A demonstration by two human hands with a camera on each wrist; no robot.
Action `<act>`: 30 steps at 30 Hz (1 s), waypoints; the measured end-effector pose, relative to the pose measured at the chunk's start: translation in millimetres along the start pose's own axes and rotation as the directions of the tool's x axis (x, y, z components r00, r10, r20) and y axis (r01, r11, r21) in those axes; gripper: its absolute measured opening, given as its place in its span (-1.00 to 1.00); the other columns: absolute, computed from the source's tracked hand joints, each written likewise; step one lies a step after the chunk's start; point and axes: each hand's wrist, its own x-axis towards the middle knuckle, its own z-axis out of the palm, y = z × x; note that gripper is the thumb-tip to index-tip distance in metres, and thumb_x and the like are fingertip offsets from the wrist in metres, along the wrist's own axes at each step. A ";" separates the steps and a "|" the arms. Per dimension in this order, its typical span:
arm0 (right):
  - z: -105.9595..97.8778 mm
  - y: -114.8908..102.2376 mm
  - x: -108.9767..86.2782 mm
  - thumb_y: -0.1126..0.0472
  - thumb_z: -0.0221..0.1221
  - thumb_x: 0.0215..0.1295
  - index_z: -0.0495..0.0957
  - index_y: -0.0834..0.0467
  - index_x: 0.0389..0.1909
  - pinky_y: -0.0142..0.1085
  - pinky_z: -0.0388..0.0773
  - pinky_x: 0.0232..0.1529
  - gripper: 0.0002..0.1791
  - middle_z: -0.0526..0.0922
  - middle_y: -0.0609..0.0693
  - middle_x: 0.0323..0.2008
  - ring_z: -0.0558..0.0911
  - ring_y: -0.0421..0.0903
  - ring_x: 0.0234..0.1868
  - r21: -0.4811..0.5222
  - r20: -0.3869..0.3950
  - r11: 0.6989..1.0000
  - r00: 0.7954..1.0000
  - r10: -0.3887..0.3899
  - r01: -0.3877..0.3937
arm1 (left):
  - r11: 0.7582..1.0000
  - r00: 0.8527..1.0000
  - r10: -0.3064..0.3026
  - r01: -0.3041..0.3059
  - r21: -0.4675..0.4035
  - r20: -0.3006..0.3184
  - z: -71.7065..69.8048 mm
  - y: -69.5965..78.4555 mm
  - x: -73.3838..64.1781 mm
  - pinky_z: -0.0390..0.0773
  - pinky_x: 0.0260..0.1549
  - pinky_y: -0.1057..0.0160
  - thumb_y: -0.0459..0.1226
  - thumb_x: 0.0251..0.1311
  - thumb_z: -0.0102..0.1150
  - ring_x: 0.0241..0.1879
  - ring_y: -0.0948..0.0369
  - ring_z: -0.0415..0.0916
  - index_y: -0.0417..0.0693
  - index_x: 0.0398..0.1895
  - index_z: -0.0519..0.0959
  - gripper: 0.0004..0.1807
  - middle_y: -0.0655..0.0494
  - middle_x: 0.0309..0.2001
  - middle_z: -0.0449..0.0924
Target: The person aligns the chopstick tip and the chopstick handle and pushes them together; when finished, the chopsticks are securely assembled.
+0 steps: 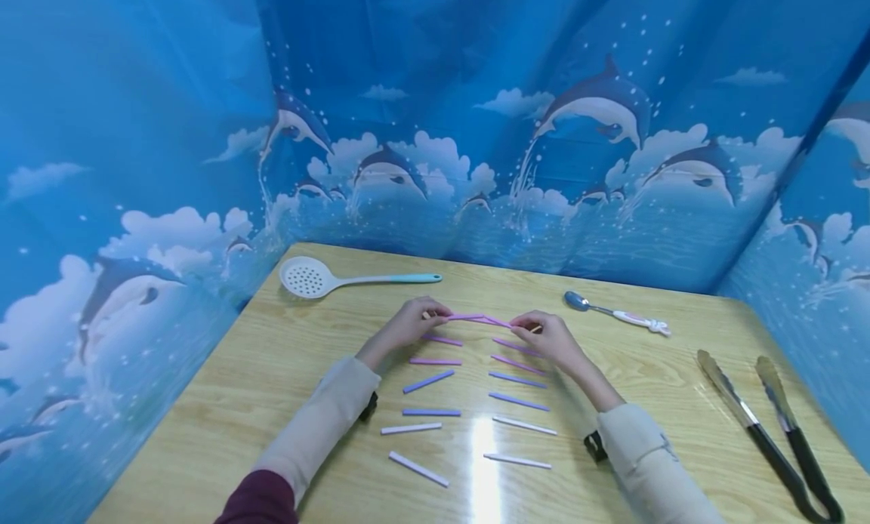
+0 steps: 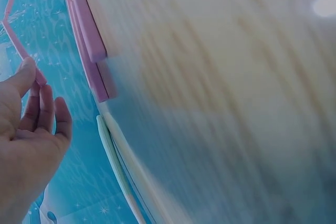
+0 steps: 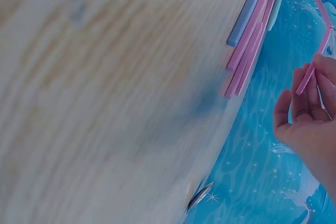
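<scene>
Over the far part of the table, my left hand [image 1: 408, 322] pinches one end of a pink stick [image 1: 465, 316] between thumb and fingers. My right hand [image 1: 549, 335] pinches the outer end of a second pink stick [image 1: 498, 322]. The two sticks meet end to end between the hands, forming a shallow bend that also shows in both wrist views. Below the hands lie two columns of similar sticks, running from pink, such as the pink stick [image 1: 435, 362] at left, through a violet stick [image 1: 431, 413], to a whitish stick [image 1: 517, 461] nearest me.
A slotted skimmer [image 1: 306, 277] with a mint handle lies at the back left of the wooden table [image 1: 272, 403]. Toward the back right is a spoon [image 1: 632, 318] with a white handle. Black-handled tongs [image 1: 775, 448] lie spread at the right. Dolphin-print curtains [image 1: 435, 94] surround the table.
</scene>
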 end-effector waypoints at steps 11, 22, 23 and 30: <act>1.3 1.4 0.7 0.33 0.21 0.25 0.64 0.33 -0.23 -0.32 0.59 -0.25 -0.85 0.68 0.20 -0.26 0.63 0.00 -0.29 0.002 0.000 1.000 1.000 -0.006 0.006 | 0.999 0.999 0.036 -0.036 0.012 -0.008 -0.7 -2.4 -2.2 0.56 -0.16 0.30 -0.29 0.27 0.14 -0.12 0.16 0.53 -0.12 -0.04 0.63 -0.77 0.05 -0.16 0.60; 3.4 1.8 0.9 0.33 0.21 0.25 0.64 0.33 -0.22 -0.39 0.58 -0.27 -0.84 0.68 0.18 -0.27 0.62 -0.08 -0.32 0.019 0.016 1.000 1.000 -0.007 0.007 | 0.999 1.000 0.025 -0.024 0.027 -0.011 -1.8 -3.0 -1.7 0.55 -0.17 0.31 -0.29 0.27 0.15 -0.15 0.18 0.52 -0.10 -0.06 0.64 -0.78 0.07 -0.19 0.60; 3.6 1.7 0.9 0.34 0.21 0.25 0.64 0.33 -0.22 -0.39 0.58 -0.28 -0.85 0.68 0.18 -0.27 0.62 -0.08 -0.32 0.019 0.016 1.000 1.000 -0.008 0.008 | 0.999 1.000 0.024 -0.023 0.029 -0.009 -1.8 -2.8 -1.6 0.55 -0.18 0.31 -0.28 0.27 0.15 -0.16 0.18 0.51 -0.10 -0.06 0.64 -0.78 0.07 -0.20 0.60; 1.9 0.7 1.1 0.31 0.21 0.26 0.64 0.33 -0.22 -0.29 0.59 -0.25 -0.84 0.68 0.19 -0.26 0.63 0.00 -0.28 -0.010 0.030 1.000 0.999 -0.011 0.011 | 0.999 1.000 0.019 -0.019 0.028 -0.004 -2.4 -1.9 -1.7 0.53 -0.20 0.34 -0.27 0.28 0.14 -0.18 0.21 0.49 -0.10 -0.06 0.64 -0.78 0.09 -0.21 0.57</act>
